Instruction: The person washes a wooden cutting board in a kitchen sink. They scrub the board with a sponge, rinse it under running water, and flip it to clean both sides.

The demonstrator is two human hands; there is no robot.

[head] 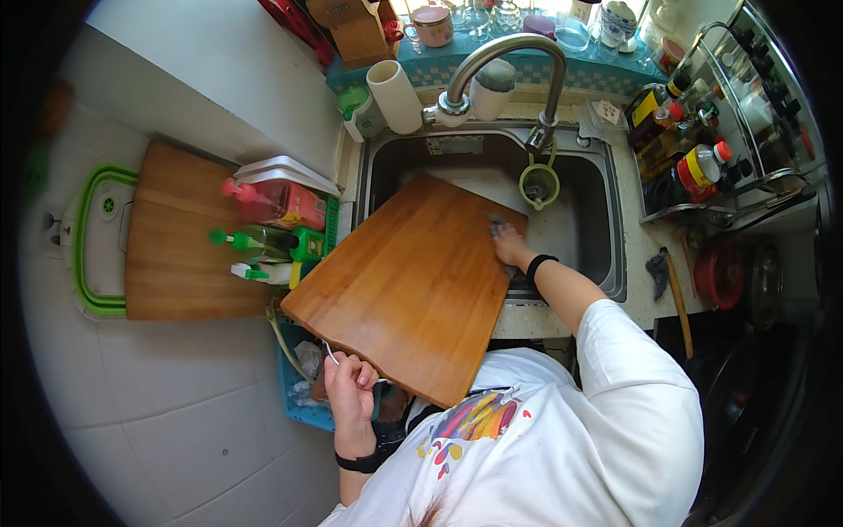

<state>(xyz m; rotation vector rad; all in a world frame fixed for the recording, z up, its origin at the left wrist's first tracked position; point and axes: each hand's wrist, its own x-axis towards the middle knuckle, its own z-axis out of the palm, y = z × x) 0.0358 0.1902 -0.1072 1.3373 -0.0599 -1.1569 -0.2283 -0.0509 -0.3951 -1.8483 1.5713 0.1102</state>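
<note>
A large wooden cutting board (pixel 408 283) lies tilted across the stainless steel sink (pixel 579 217), its near end jutting over the counter's front edge. My left hand (pixel 351 388) is closed on the metal handle (pixel 331 353) at the board's near left edge. Near the far right corner of the board, my right hand (pixel 512 245) presses a grey cloth (pixel 497 224) on its surface; part of the cloth shows below the hand at the board's edge. The curved faucet (pixel 507 43) stands behind the board, and a small green strainer (pixel 539 186) hangs beneath its spout.
Soap bottles (pixel 283 204) stand in a green basket left of the sink. A second wooden board (pixel 191 244) is further left. Below is a blue basket (pixel 309 412). Sauce bottles fill a metal rack (pixel 724 204) at right. A wooden-handled tool (pixel 677 303) lies near the stove.
</note>
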